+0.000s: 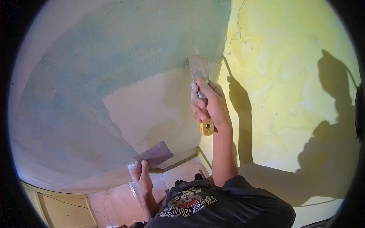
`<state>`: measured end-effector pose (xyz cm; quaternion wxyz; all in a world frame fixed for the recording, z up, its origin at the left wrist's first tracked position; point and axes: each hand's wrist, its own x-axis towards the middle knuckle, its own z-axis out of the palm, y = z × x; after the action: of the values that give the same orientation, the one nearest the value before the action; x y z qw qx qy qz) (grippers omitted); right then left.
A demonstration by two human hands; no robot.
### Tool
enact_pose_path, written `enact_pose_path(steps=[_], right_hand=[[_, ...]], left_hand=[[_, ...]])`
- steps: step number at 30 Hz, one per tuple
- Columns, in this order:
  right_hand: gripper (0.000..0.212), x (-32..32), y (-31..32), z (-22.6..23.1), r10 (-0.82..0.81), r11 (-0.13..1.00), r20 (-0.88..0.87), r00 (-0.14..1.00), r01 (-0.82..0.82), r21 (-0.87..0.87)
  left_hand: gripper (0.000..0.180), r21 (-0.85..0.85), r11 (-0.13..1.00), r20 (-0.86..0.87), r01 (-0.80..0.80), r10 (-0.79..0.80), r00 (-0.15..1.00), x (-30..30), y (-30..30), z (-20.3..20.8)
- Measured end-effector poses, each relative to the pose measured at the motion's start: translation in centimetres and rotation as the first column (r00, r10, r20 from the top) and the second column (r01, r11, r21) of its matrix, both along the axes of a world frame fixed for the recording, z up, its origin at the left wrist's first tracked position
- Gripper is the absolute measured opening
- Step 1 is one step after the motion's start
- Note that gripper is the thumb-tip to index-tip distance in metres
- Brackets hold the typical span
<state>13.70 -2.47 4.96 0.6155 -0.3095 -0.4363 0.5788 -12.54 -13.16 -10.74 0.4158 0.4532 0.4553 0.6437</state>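
My right hand (208,100) is raised in front of the wall and closed around a putty knife (199,68). The knife's wide, smeared metal blade points up, its tip at or close to the left wall (114,49) near the corner. The yellow handle end (207,127) sticks out below my fingers. Lower and to the left, my left hand (143,176) pinches a purplish-grey rectangular sheet (155,154) by its lower left part, thumb on top. The left wall carries a blue-green patchy area and a smoother pale area (140,102) with a ragged edge.
A yellow wall (292,87) meets the left wall at the corner, with a crack (239,30) high up and my shadow across it. Below lie pale pinkish floor panels (118,203). Cream-coloured framed panelling (64,209) stands at the lower left, with a thin cord over it.
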Motion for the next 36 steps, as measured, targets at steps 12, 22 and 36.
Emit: enact_pose_path(steps=[12,22,36], right_hand=[[0.031,0.6,0.1,-0.2,-0.082,0.997,0.013,0.997,0.081,0.016],[0.033,1.0,-0.2,0.6,-0.032,0.999,-0.008,0.999,0.033,0.022],[0.031,1.3,-0.3,0.3,-0.028,0.998,-0.064,0.998,0.031,0.057]], left_hand=[[0.024,0.003,1.0,-0.002,0.004,-0.004,1.0,0.3,-0.4,1.0],[0.025,0.017,0.995,-0.079,0.097,-0.095,0.992,-1.1,-0.1,0.0],[0.021,0.031,0.999,-0.035,0.045,-0.044,0.998,0.1,-0.1,1.0]])
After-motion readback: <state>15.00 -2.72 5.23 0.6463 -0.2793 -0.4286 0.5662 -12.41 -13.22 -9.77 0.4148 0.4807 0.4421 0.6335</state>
